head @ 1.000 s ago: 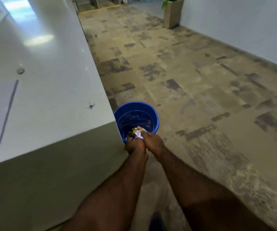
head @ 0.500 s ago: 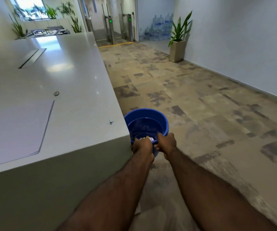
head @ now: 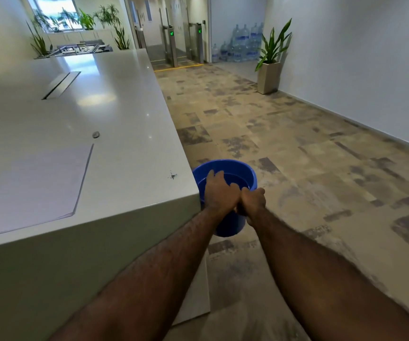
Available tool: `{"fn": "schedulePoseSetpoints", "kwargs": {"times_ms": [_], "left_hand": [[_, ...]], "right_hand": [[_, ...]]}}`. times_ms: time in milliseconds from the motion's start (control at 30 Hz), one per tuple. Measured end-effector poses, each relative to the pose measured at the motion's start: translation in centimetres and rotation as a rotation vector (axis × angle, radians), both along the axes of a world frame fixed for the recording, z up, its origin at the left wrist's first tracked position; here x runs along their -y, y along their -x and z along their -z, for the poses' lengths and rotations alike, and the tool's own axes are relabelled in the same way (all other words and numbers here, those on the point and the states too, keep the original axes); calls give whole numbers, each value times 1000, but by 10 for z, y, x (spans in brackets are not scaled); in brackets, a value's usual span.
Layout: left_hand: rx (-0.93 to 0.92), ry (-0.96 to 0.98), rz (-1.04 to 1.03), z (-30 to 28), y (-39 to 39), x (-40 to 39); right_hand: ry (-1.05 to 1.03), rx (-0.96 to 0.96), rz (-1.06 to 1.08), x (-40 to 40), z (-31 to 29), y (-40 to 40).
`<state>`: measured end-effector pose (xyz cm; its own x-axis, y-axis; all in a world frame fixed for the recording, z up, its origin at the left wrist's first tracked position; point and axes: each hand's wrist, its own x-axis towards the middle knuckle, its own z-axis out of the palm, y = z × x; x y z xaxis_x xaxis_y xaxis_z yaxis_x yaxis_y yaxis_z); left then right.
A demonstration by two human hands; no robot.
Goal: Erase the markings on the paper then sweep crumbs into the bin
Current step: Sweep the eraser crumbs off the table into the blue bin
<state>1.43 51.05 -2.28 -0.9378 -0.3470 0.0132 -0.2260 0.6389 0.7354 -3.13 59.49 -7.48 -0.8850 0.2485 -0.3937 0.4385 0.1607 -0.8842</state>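
While both hands meet over the bin (head: 238,169), the paper (head: 30,185) lies flat on the counter (head: 115,124), well apart from them, near the counter's left side. The bin is a blue plastic tub just off the counter's near corner; whether it stands on the floor or hangs from the grip I cannot tell.

The right hand (head: 252,204) is curled in a fist at the bin's near rim, apparently gripping the rim. The left hand (head: 218,193) lies over the opening with fingers spread and fairly straight, thumb touching the right hand, holding nothing I can see.

By my judgement the bin is light, stiff-walled plastic with a smooth, somewhat slippery skin, so the rim is the place to take it: a thumb inside and fingers outside, or a hand on each side to keep it from tipping. Its contents are hidden by the hands.

The paper looks like a thin stack of sheets, light and floppy, easily creased; a flat palm holds it best while rubbing. A small dark speck (head: 172,175) near the counter's corner and a small round thing (head: 96,134) beyond the paper are on the counter. Crumbs are likely loose and very light, best pushed with the edge of a hand toward the counter's edge, the bin held just below.
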Motion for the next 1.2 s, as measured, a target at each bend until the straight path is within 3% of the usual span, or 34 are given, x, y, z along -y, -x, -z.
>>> {"fn": "schedulePoseSetpoints", "kwargs": {"times_ms": [67, 167, 233, 300, 367, 433, 700, 933, 1067, 1200], "left_hand": [[-215, 180, 109, -16, -6, 12], [-409, 488, 57, -31, -18, 45], [-308, 618, -38, -26, -25, 74], [-56, 695, -108, -16, -33, 103], [170, 679, -150, -6, -40, 124], [265, 658, -144, -4, -42, 131], [232, 629, 64, -14, -4, 83], [175, 546, 371, -27, 20, 33], [96, 522, 274, -30, 17, 54], [130, 562, 93, -26, 10, 134]], "right_hand": [[37, -2, 7, 3, 1, 2], [30, -32, -30, 9, 5, 2], [44, -40, -58, 10, 5, 2], [49, -37, -76, 12, 5, 0], [51, -38, -82, 13, 4, -1], [53, -49, -95, 13, 3, -2], [50, -56, -92, 12, 4, -3], [51, -36, -107, 5, 1, -1], [74, -24, -121, 6, 3, -2], [94, -31, -125, 6, 5, -2]]}}
